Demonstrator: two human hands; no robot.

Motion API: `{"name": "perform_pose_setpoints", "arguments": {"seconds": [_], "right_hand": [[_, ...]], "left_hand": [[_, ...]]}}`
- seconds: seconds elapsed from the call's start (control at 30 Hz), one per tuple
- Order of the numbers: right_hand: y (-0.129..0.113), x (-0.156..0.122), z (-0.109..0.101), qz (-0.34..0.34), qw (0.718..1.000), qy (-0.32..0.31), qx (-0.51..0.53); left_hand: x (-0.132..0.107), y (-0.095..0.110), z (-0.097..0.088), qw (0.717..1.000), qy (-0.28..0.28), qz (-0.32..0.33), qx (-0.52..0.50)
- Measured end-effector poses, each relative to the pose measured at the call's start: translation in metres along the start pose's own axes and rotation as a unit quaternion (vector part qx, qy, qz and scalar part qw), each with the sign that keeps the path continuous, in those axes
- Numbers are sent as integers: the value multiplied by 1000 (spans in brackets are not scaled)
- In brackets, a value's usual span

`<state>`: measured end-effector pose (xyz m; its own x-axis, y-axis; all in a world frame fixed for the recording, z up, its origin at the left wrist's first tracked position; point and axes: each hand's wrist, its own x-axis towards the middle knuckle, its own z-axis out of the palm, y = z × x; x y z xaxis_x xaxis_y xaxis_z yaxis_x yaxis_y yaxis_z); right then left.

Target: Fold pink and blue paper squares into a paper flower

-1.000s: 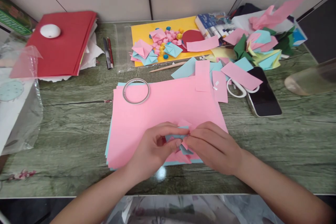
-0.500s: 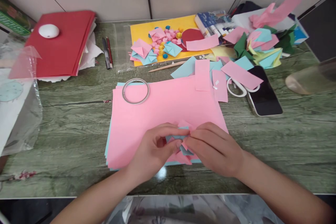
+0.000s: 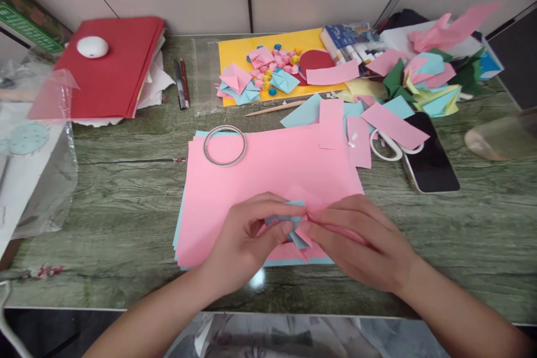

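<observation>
My left hand (image 3: 247, 238) pinches a small folded paper piece (image 3: 298, 239) in light blue and pink between thumb and index finger. Opposite it, my right hand (image 3: 364, 240) has its fingertips closed on the pink part at the right side of the same piece. Much of the folded paper is hidden by the fingers. Both hands are above the near part of a stack of pink paper (image 3: 260, 173), with light blue sheets showing at its edges. A thin roll of tape (image 3: 224, 163) lies on the stack's far left corner.
Right of the stack are pink strips (image 3: 331, 123), white-handled scissors (image 3: 386, 148) and a phone (image 3: 434, 162). Behind lie a wooden stick (image 3: 272, 108) and a yellow sheet (image 3: 310, 39) with folded papers. A red folder (image 3: 113, 78) and clear plastic (image 3: 54, 179) are at left.
My right hand has shifted slightly right, away from my left, still at the folded paper. My left hand keeps its pinch. The whole view has shifted a little.
</observation>
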<state>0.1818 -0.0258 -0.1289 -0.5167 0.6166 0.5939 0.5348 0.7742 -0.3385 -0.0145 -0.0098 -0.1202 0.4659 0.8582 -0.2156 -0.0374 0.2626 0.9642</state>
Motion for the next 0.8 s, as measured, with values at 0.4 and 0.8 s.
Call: {"name": "perform_pose_setpoints", "arguments": {"seconds": [0.4,0.8], "right_hand": [[-8,1,4,174,981,10,89],[-8,11,7,473,761,-97,433]], "left_hand": [[-3,-3,-2,998,8,42,36],[-3,-5,-1,988,42,109,102]]}}
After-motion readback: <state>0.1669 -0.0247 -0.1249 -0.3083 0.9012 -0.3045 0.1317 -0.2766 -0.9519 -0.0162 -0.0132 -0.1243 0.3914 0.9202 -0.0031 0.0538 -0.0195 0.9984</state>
